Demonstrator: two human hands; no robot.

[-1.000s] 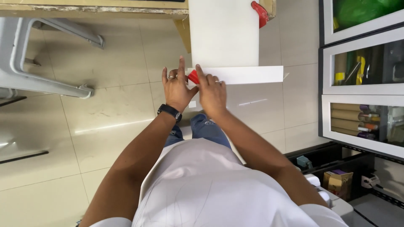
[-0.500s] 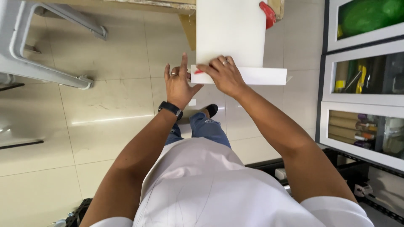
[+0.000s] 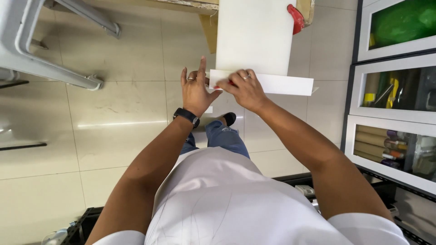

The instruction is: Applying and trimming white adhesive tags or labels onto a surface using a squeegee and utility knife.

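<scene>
Since half a second ago the right hand (image 3: 245, 90) has slid a little leftward along the long white flat strip (image 3: 272, 84), so that both hands now sit closer together at the strip's left end; the left hand (image 3: 196, 90) has hardly shifted.

The left hand, with a black watch (image 3: 186, 116) on the wrist and a ring on one finger, has its fingers spread apart and pointing up, the forefinger straight, and its thumb side touches the left end of the strip. The right hand lies palm down on the strip, fingers bent and close together, pressing a small red object (image 3: 225, 85) against it.

The strip lies crosswise, just below the lower edge of the tall white flat board (image 3: 254, 36), over the beige tiled floor (image 3: 113, 136).

The red object is almost wholly covered by the right fingers, so its shape cannot be made out. The board's top is cut off by the picture edge, and a red rounded part (image 3: 295, 18) at its right edge is partly hidden. Whether strip and board are joined cannot be told.
</scene>
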